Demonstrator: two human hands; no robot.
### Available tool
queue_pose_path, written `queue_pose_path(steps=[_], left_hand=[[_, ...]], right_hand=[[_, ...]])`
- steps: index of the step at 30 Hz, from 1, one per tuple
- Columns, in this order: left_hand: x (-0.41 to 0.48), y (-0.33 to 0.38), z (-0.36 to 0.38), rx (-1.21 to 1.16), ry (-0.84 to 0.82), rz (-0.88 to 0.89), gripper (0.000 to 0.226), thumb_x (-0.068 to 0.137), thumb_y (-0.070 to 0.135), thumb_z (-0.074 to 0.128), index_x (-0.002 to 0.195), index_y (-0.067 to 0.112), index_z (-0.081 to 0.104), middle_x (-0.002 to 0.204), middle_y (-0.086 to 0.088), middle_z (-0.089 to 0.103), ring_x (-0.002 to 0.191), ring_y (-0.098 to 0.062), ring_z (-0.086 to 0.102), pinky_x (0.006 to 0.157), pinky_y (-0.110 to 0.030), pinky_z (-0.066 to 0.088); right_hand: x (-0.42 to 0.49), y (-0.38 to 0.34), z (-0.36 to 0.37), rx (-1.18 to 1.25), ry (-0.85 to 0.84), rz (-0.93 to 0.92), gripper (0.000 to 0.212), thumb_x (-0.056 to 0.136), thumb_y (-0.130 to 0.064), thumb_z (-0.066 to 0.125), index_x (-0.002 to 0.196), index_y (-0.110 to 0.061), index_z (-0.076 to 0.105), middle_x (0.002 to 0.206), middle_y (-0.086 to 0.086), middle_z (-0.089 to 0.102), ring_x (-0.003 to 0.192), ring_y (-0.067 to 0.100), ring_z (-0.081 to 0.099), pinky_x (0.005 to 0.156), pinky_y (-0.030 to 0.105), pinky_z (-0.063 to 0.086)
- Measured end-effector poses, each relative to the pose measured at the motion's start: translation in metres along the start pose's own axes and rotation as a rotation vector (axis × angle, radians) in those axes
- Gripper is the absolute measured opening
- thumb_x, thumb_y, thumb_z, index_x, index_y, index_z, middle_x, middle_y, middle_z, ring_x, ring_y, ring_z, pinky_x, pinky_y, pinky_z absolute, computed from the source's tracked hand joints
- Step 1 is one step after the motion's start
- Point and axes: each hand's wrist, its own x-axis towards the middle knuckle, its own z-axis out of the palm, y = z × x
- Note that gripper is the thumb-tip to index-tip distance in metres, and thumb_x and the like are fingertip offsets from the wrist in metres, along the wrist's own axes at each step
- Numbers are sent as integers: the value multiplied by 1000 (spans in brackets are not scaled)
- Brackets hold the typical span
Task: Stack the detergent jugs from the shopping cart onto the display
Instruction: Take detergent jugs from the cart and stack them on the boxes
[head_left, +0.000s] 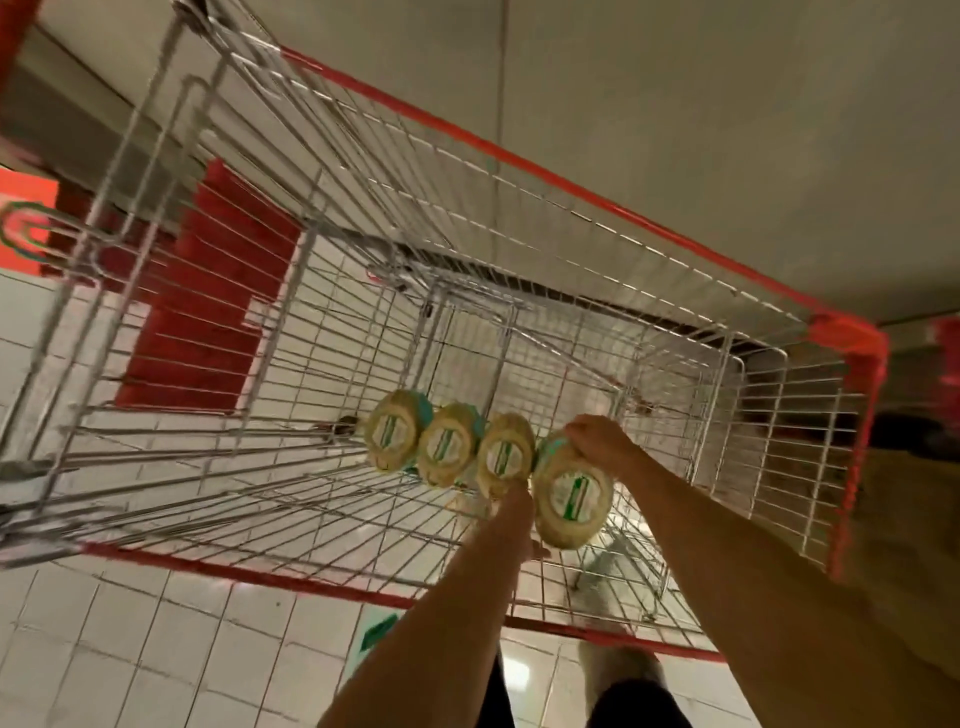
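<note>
The step in hand is judged to be the taking of a jug out of the shopping cart (613, 208); nothing of the display is shown. Four detergent jugs (447, 444) are seen from above in a row, touching one another, on the wire floor of the cart, nearer its near edge than its far edge. The right-end jug (571, 493) looks larger than the others and so may be raised, but whether it has left the cart floor cannot be told. The right hand (597, 441) is laid over the far side of this jug's top, with its fingers curled round it in a grip. The left hand (514, 499) is pushed down between the right-end jug and its neighbour; its fingers are hidden there, so it cannot be told whether they are spread or closed on anything. White floor tiles are seen through the wire. For the next move, a firm hold from both sides is called for. The jug is then to be lifted straight up clear of its neighbour and over the cart's near edge before it is carried to the display. A full jug is likely to be heavy, so support from below would be wise.
</note>
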Motion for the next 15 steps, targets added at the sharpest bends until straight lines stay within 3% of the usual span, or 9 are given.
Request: queue_pose_path(steps=[1,3,7,9,12,15], left_hand=[[8,-1,4,-20,-12,-15,45,109,56,44,121,17,62,127,-12,68,107,-32,63,90,-50,55],[20,-1,11,-24,-18,-52,58,106,65,39,109,14,67,100,-12,71,89,-31,66,76,-42,56],[27,-2,13,-78,21,-83,58,104,66,42,108,14,66,101,-16,69,94,-35,64,81,-45,53],[21,-1,9,-121,91,-31,56,105,67,39,110,16,63,103,-15,69,94,-32,65,76,-39,55],[-1,7,3,-145,126,127,58,109,65,30,104,18,63,92,-10,72,82,-22,64,64,-30,54],[-30,18,0,-123,145,365,51,113,53,30,100,19,67,74,1,80,69,-19,74,57,-30,58]], right_hand=[[5,4,0,43,-1,14,33,109,-25,54,127,-2,71,128,24,70,118,36,66,93,33,51],[13,9,1,89,-21,39,37,108,-29,56,127,-2,72,127,24,70,117,37,68,99,39,53],[15,5,-1,56,-57,54,44,112,-31,46,133,2,66,135,25,65,121,36,64,96,34,50],[8,-3,-10,41,-87,55,49,115,-31,34,142,4,56,146,27,56,130,37,57,99,34,47],[-8,-11,-36,53,-71,51,59,116,-42,29,144,3,55,145,26,57,131,40,59,107,42,47],[-31,-13,-68,320,-95,68,60,114,-48,37,148,0,50,137,28,62,122,41,66,107,51,55]])
